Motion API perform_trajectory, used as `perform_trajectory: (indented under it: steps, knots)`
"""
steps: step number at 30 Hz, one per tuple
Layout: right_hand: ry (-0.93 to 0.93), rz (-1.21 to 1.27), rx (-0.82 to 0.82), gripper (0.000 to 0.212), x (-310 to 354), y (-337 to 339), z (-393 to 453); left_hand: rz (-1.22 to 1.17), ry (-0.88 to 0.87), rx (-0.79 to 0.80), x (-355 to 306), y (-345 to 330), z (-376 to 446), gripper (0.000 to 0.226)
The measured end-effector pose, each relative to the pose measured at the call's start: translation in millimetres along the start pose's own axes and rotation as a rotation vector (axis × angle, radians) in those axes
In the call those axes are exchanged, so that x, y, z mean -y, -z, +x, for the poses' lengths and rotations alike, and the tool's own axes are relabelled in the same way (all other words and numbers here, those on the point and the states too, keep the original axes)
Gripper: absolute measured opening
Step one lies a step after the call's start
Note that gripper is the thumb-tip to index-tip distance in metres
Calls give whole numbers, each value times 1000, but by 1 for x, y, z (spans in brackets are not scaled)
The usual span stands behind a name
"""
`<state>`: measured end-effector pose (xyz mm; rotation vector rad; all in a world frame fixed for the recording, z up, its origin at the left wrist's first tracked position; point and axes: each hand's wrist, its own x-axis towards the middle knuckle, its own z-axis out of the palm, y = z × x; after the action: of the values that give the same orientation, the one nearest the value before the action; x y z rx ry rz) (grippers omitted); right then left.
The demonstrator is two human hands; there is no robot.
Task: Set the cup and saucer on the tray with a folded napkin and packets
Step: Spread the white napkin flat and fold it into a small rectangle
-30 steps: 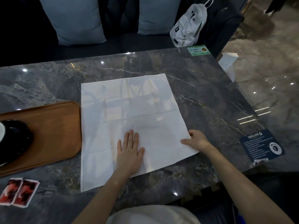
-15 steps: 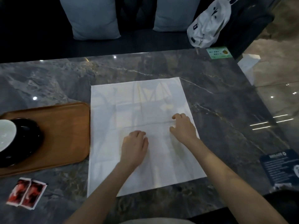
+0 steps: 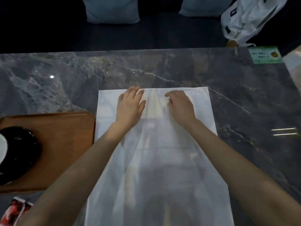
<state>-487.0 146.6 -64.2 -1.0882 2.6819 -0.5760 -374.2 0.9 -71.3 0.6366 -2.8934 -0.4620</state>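
Note:
A white cloth napkin (image 3: 156, 160) lies spread flat on the dark marble table (image 3: 65, 82). My left hand (image 3: 130, 105) rests palm down near the napkin's far edge, fingers together and flat on the cloth. My right hand (image 3: 180, 104) lies beside it with fingers curled on the cloth near the same edge. A wooden tray (image 3: 65, 136) sits left of the napkin, touching its edge. On the tray's left end stands a black saucer (image 3: 21, 152) with a white cup (image 3: 2, 149) cut off by the frame. Red packets (image 3: 16, 209) lie on the table at the lower left.
A dark bench with two pale blue cushions (image 3: 112, 10) runs behind the table. A white bag (image 3: 250, 18) sits on the bench at the right. A green card (image 3: 264, 55) lies at the table's far right corner, where the table ends.
Both hands have slid from the napkin's near part up to its far edge. The camera has leaned forward and down over the table.

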Motion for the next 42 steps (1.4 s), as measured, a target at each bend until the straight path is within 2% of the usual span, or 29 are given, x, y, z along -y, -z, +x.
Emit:
perform_trajectory:
  steps: [3, 6, 8, 10, 13, 16, 19, 22, 27, 29, 31, 34, 38, 42]
  knots:
    - [7, -134, -38, 43, -12, -10, 17, 133, 23, 147, 15, -17, 12, 56]
    - [0, -260, 11, 50, -25, -20, 23, 136, 29, 185, 26, -28, 13, 61]
    - [-40, -233, 59, 52, -32, -25, 21, 115, 69, 214, 30, -33, 12, 62]
    - [-64, -177, 65, 51, -34, -27, 21, 84, 81, 195, 31, -35, 12, 60]
    - [-48, -133, -54, 42, -31, -23, 23, 22, 53, 85, 31, -32, 11, 58]
    - [-49, -119, -105, 31, -32, -12, 29, 97, 20, 10, 32, -23, 19, 50]
    - [-29, -138, -25, 25, -34, -1, 36, 167, 35, 124, 30, -10, 33, 35]
    - [-48, -172, 97, 19, -34, 7, 39, 199, 32, 220, 27, 0, 43, 31]
    - [-68, -279, 175, 12, -27, 17, 31, 300, -64, 267, 19, 14, 41, 23]
    - [-80, -257, 137, 7, -25, 24, 24, 349, -98, 252, 18, 20, 34, 13]
    - [-50, -198, 12, 3, -26, 30, 12, 387, -161, 216, 18, 29, 23, 5]
    - [13, -160, -144, 6, -28, 41, -10, 397, -257, 119, 18, 43, 5, 11]
    - [-24, -267, -82, 11, -34, 63, -32, 360, -323, -11, 20, 60, -21, 4]
    - [-75, -233, -140, 12, -42, 83, -59, 340, -355, -75, 20, 83, -45, 5]
